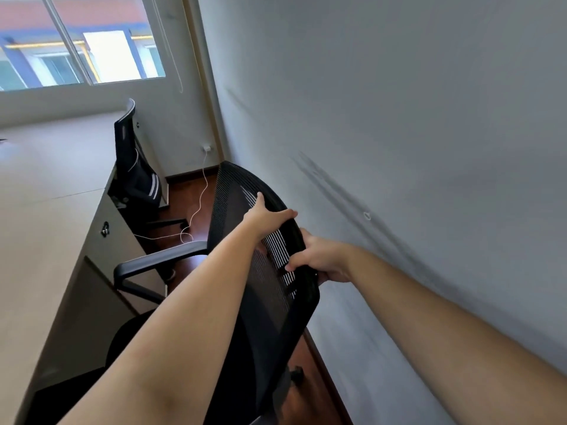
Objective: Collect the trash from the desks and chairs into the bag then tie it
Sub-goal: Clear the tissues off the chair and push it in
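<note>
- Wall (pixel 399 118): close on right of near chair; swinging chair could scrape rim against it.
- Desk (pixel 46 194): long, on left; armrest (pixel 159 259) near its edge, may knock it if chair turns.
- Near chair (pixel 233 204): mesh backrest between desk and wall; casters could snag cable.
- Left hand (pixel 267 219): curled over backrest top rim.
- Right hand (pixel 322 259): gripping side rim beside wall; knuckles risk pinch.
- Cable (pixel 199 204): white, loose on floor ahead.
- Bag, trash: not in view.

Near office chair (pixel 233 191) is black see-through mesh, far chair (pixel 129 167) black with white stripes. Desk (pixel 46 194) plain beige, floor (pixel 184 194) reddish-brown, wall (pixel 399 118) pale grey, charger cable (pixel 200 201) white.
</note>
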